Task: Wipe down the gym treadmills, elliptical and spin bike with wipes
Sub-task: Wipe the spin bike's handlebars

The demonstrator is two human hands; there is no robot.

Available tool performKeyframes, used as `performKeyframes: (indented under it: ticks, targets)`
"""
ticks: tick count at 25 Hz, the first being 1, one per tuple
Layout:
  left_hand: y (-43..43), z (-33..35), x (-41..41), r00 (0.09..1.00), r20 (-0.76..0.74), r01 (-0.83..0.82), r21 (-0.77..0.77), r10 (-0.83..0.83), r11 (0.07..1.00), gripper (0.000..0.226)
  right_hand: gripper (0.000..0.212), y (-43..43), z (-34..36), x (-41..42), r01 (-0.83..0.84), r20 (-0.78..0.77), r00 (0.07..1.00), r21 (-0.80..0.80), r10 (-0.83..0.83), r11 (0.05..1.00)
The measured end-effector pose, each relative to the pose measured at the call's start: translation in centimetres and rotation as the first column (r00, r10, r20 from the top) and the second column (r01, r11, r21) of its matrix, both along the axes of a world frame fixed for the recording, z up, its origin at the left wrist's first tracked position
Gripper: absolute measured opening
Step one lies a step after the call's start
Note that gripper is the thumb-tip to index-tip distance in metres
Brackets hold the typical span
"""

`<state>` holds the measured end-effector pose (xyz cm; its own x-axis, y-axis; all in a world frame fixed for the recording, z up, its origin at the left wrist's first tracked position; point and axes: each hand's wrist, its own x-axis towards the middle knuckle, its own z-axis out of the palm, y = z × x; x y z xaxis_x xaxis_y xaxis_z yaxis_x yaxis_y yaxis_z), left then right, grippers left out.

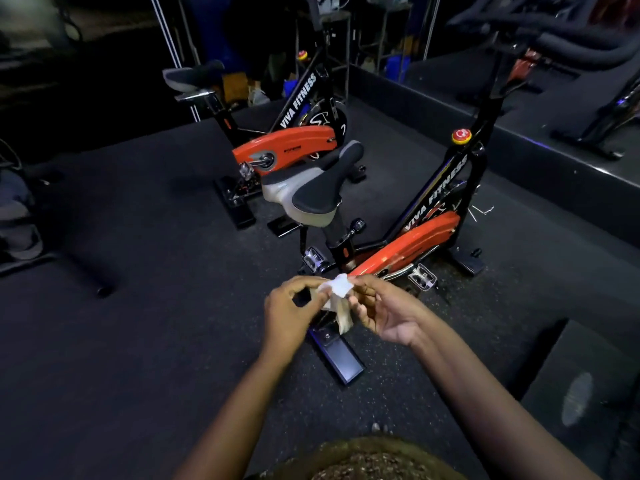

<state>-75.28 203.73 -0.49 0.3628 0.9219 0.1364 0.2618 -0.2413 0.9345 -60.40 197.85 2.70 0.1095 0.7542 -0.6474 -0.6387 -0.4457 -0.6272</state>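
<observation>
While you are standing behind the nearer spin bike [408, 247], you are holding the white wipe [337, 291] up between both hands, apart from the frame, probably to unfold it or turn up a clean face. Your left hand [289, 315] is pinching one edge in a narrow grip. Your right hand [384, 311], palm turned up, is pinching the opposite edge. The saddle [313, 195] is sitting just ahead, likely your next surface, and a second spin bike [287, 147] is standing beyond.

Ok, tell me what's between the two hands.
A crumpled white wipe, pinched by both the left hand and the right hand, as the head view shows.
</observation>
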Motion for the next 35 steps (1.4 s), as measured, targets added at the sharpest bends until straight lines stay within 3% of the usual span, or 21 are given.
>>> performKeyframes:
  ticks: [1,3,5,7,11,15,17,20,24,25,26,28,29,30,32,35]
  targets:
    - [0.6,0.4,0.4,0.993,0.101,-0.044,-0.180,0.063,0.983,0.013,0.013,0.5,0.3,0.1,-0.036,0.053,0.998,0.056,0.033,0.998]
    - [1.6,1.5,0.9,0.954,0.234,-0.050,-0.492,0.188,0.869,0.010,0.027,1.1,0.5,0.7,-0.193,0.347,0.931,0.198,0.115,0.961]
    - [2.5,2.6,1.2,0.968,0.197,-0.011,-0.589,0.156,0.808,0.008,0.057,1.6,0.9,1.4,-0.373,0.637,0.759,0.253,0.137,0.893]
    - [2.9,3.5,1.6,0.986,0.163,0.069,-0.605,0.038,0.793,0.008,0.070,2.2,1.3,1.7,-0.499,0.745,0.646,0.251,0.164,0.830]
    - [3.1,4.3,2.1,0.984,0.178,0.141,-0.659,-0.028,0.739,0.010,0.046,3.3,1.4,1.9,-0.500,0.712,0.680,0.274,0.176,0.822]
    - [2.8,4.1,1.8,0.954,0.299,0.222,-0.730,0.009,0.646,0.024,0.007,3.1,1.5,1.3,-0.290,0.623,0.782,0.328,0.025,0.899]
    - [2.2,4.0,1.7,0.939,0.341,0.248,-0.752,0.039,0.611,0.030,0.008,2.9,1.2,0.8,-0.159,0.569,0.820,0.319,-0.055,0.934]
    - [1.4,3.5,1.7,0.966,0.246,0.127,-0.706,0.074,0.697,0.017,0.011,2.7,0.9,0.4,-0.017,0.528,0.835,0.302,-0.153,0.953]
    - [1.8,3.0,0.9,0.922,0.320,0.091,-0.725,0.217,0.683,0.009,0.014,2.2,1.0,0.4,0.063,0.441,0.880,0.263,-0.178,0.963]
    - [1.9,2.9,0.8,0.916,0.324,0.071,-0.712,0.238,0.699,0.008,0.013,2.1,0.8,0.3,0.059,0.497,0.848,0.255,-0.183,0.965]
    - [1.9,2.7,0.7,0.927,0.281,0.001,-0.665,0.249,0.747,0.007,0.012,2.1,0.3,0.3,0.034,0.654,0.733,0.241,-0.188,0.970]
    - [1.6,2.3,0.9,0.959,0.089,-0.212,-0.406,0.269,0.889,0.003,0.016,2.2,-0.2,-0.4,-0.039,0.935,0.278,0.240,-0.220,0.970]
    - [1.3,2.3,1.0,0.957,0.014,-0.277,-0.250,0.290,0.928,0.003,0.019,2.3,-0.1,-1.1,-0.078,0.960,0.087,0.272,-0.265,0.959]
    - [0.9,2.5,1.2,0.953,-0.009,-0.301,-0.150,0.303,0.942,0.005,0.021,2.4,0.1,-1.8,-0.123,0.952,0.012,0.305,-0.306,0.944]
    - [0.3,3.0,1.5,0.959,0.048,-0.274,-0.113,0.280,0.955,0.014,0.019,2.5,0.6,-3.4,-0.170,0.934,0.080,0.357,-0.348,0.918]
    - [-0.1,3.3,1.4,0.937,0.234,-0.184,-0.297,0.258,0.937,0.020,0.018,2.4,1.1,-4.2,-0.133,0.861,0.341,0.441,-0.377,0.888]
